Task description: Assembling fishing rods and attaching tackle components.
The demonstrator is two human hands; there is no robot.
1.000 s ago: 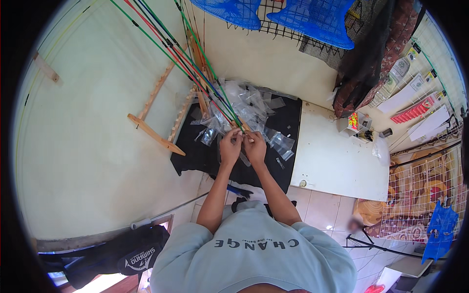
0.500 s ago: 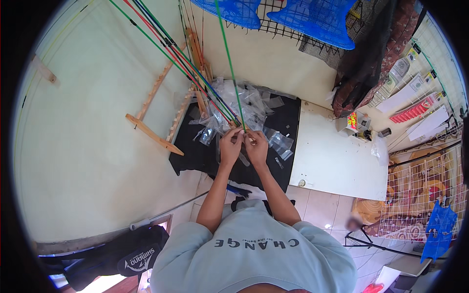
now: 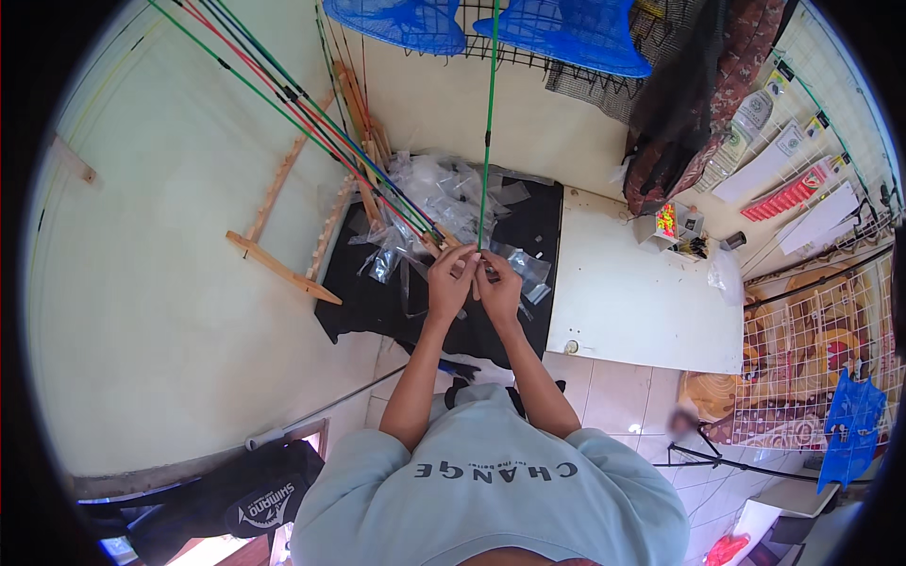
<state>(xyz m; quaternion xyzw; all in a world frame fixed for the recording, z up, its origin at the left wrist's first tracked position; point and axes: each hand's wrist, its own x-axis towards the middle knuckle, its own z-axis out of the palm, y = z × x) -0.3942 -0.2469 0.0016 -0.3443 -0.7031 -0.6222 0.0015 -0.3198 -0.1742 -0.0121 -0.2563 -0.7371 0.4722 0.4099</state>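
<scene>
A slim green fishing rod [image 3: 487,160] stands almost upright in front of me, its lower end between my two hands. My left hand [image 3: 450,283] is closed in a pinch at that end. Close beside it, my right hand [image 3: 500,288] pinches the same end, fingertips nearly touching the left ones. Any small part between the fingertips is too small to make out. Just left of my hands, a bundle of green, red and blue rods [image 3: 363,162] slants up to the upper left. Clear plastic bags [image 3: 429,184] lie heaped behind my hands on a black cloth [image 3: 524,222].
A notched wooden rack [image 3: 288,269] leans at the left wall. Right of the cloth is a white tabletop [image 3: 642,302] with a small box of bright pieces [image 3: 663,224]. Blue nets [image 3: 566,38] hang above; packaged goods [image 3: 797,193] hang on a grid at the right.
The green rod has swung to the right and is more upright. Both hands stay pinched together at its lower end. The whole view has shifted slightly.
</scene>
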